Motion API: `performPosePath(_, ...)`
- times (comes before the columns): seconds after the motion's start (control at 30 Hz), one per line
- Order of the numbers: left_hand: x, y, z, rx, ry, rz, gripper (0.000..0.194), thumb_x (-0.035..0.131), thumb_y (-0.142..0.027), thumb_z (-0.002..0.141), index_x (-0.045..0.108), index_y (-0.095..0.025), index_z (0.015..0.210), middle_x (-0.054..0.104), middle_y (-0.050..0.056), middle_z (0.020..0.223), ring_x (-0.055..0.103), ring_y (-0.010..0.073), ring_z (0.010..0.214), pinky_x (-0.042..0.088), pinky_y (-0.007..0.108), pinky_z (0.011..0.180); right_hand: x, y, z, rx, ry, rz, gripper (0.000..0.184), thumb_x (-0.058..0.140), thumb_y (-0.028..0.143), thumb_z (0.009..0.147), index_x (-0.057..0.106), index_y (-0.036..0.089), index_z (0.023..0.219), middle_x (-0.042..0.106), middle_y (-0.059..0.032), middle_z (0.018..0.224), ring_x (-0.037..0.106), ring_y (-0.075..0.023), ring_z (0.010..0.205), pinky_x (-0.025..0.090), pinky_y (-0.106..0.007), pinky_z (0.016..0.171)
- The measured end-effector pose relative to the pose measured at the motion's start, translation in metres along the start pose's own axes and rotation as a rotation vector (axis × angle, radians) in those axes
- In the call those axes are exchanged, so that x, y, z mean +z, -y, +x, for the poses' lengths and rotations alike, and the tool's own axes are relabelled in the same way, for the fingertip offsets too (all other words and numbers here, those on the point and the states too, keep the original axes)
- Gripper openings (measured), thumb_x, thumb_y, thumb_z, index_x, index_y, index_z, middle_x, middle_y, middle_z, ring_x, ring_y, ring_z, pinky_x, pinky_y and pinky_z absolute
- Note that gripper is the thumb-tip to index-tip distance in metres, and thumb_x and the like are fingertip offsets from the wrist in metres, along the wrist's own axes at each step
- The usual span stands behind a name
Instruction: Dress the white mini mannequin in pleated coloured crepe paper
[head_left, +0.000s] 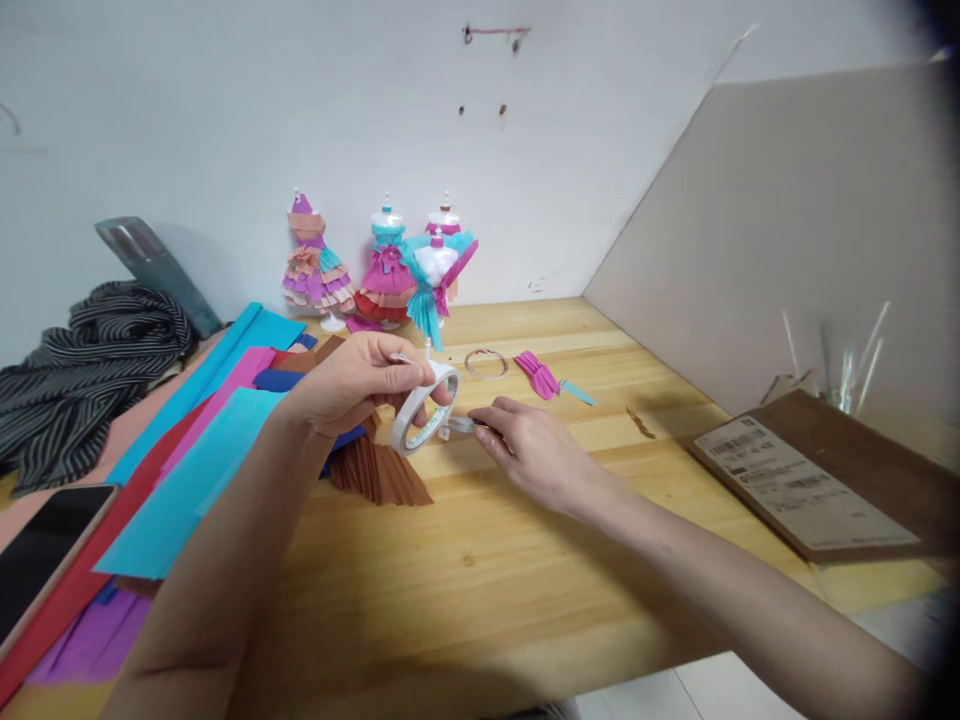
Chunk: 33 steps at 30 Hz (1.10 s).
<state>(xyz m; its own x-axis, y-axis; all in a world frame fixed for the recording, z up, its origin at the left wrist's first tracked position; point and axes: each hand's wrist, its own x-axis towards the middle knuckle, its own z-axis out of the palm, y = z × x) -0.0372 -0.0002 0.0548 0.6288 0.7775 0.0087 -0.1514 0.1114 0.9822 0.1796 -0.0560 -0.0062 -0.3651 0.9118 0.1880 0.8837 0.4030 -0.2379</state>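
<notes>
Within left hand, tape (partly hidden)

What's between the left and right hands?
From the left hand, first the white tape roll it holds, then a small pale item at the right hand's fingertips, too blurred to name. Head view shows it.

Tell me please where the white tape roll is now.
In the head view, the white tape roll is just left of centre, held in the left hand, just left of the right hand.
</notes>
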Motion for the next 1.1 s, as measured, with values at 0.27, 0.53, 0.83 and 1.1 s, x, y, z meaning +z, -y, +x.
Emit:
performPosePath(0.27,0.002,0.006,0.001,-0.017,0.065,0.047,0.028,0.082,-0.04,0.062,0.071,-0.014,0.065,0.073,0.013,0.074,0.062,0.0158,0.048,0.051,0.025,0.045,0.006,0.0,0.012,0.015,0.005,0.13,0.024,0.048,0.021,0.092,0.068,0.016,0.081,0.064,-0.0057,0.07,0.056,-0.016,0.062,0.034,-0.026,0.058)
performPosePath(0.53,0.001,0.0,-0.002,0.047,-0.015,0.035,0.03,0.084,-0.041,0.057,0.069,-0.015,0.063,0.074,0.012,0.074,0.063,0.0169,0.047,0.051,0.027,0.044,0.028,-0.032,0.001,0.124,0.084,0.172,0.031,0.043,0.025,0.094,0.069,0.017,0.08,0.068,-0.0054,0.071,0.058,-0.0168,0.063,0.037,-0.027,0.058)
performPosePath(0.83,0.009,0.007,0.001,0.099,-0.004,0.25,0.019,0.075,-0.035,0.07,0.074,-0.016,0.071,0.069,0.009,0.061,0.063,0.0173,0.05,0.049,0.026,0.047,0.054,-0.048,0.002,-0.203,-0.05,0.056,0.035,0.051,0.01,0.087,0.063,0.02,0.118,0.062,-0.012,0.118,0.057,-0.0216,0.102,0.046,-0.036,0.085)
performPosePath(1.1,0.025,0.01,0.004,0.12,0.082,0.444,0.021,0.073,-0.033,0.071,0.071,-0.014,0.063,0.063,0.005,0.055,0.055,0.0138,0.049,0.044,0.025,0.05,0.07,-0.034,0.033,-0.293,-0.001,0.011,0.02,0.051,0.008,0.086,0.066,0.018,0.096,0.066,-0.007,0.096,0.06,-0.0177,0.083,0.044,-0.026,0.068)
